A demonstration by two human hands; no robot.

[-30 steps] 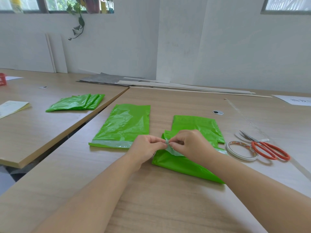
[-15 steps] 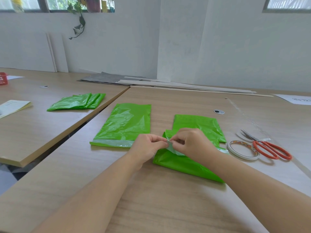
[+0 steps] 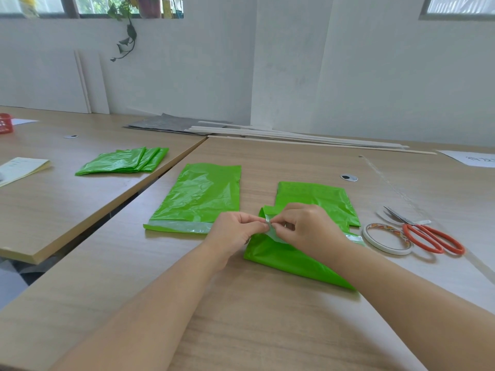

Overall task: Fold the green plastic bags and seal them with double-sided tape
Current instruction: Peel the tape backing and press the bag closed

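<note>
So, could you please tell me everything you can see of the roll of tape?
The roll of tape is a thin white ring with an orange-patterned inner face, lying flat on the wooden table, right of the right hand. No hand touches it. The orange-handled scissors lie right beside it.

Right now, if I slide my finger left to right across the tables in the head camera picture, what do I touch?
Red basket → yellow notepad → stack of folded green bags → flat green bag → tape roll → orange-handled scissors.
</note>
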